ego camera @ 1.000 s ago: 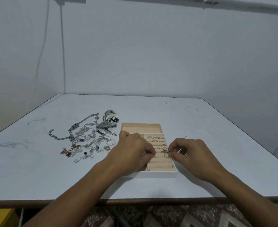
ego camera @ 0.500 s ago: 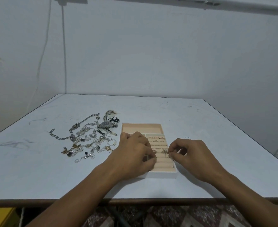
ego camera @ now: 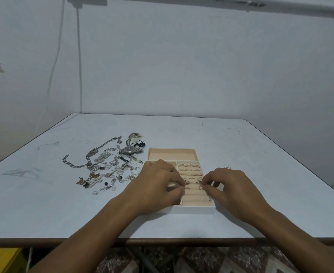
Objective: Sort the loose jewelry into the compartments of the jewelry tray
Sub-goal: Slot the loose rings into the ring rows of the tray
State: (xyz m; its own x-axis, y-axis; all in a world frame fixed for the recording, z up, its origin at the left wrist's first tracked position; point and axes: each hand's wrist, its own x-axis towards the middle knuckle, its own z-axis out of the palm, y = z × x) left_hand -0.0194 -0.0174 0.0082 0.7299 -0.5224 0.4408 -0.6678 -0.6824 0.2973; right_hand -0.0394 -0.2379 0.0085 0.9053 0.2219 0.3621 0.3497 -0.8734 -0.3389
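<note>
- The left hand [ego camera: 158, 186] covers most of the jewelry tray's [ego camera: 193, 210] left compartment.
- Whatever the left fingertips pinch is hidden.
- The ring [ego camera: 200, 187] at the right hand [ego camera: 231, 186] is too small to make out.
- Pieces in the tangled jewelry pile [ego camera: 107, 170] blur together.
- Both forearms run off the bottom edge.

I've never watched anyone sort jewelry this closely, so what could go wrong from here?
1. The ring pinched by the right hand is tiny; it could slip and drop before it seats in the ring rolls of the jewelry tray.
2. The left hand covers part of the tray and may nudge rings already seated.
3. The loose pile looks tangled, so pulling one chain may drag others.
4. A thin ring lies apart on the table, easily overlooked.
</note>
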